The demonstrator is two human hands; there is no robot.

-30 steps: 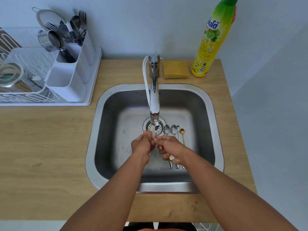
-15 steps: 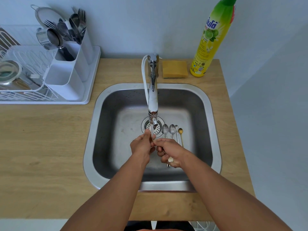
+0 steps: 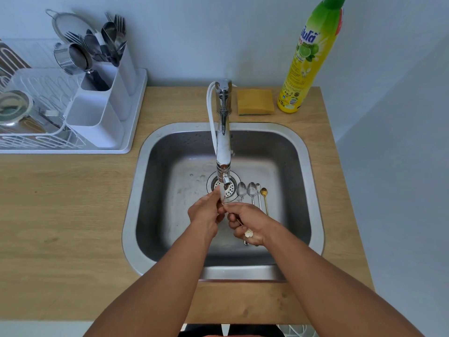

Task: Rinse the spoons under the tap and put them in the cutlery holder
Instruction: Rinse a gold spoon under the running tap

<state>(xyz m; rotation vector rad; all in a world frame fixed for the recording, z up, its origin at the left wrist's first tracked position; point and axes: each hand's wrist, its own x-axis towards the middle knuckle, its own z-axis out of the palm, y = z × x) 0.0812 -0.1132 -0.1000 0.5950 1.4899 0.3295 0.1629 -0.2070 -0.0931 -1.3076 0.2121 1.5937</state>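
Note:
Water runs from the tap (image 3: 223,147) onto my two hands, which meet over the sink (image 3: 136,190). My right hand (image 3: 250,222) grips a thin gold spoon (image 3: 239,222) by its handle; a white flower-shaped end shows at the palm. My left hand (image 3: 205,215) pinches the spoon's bowl end in the stream, hiding the bowl. Several more spoons (image 3: 252,189) lie side by side on the sink floor right of the drain, one of them gold (image 3: 264,191). The white cutlery holder (image 3: 97,117) stands at the far left on the drying rack, its back compartment full of cutlery.
A white dish rack (image 3: 31,139) with metal items sits left of the holder. A yellow sponge (image 3: 255,102) and a tall dish soap bottle (image 3: 308,57) stand behind the sink at the right. Wooden counter (image 3: 60,215) surrounds the sink.
Both hands stay together under the running water, working on the same spoon. Only the view has shifted slightly.

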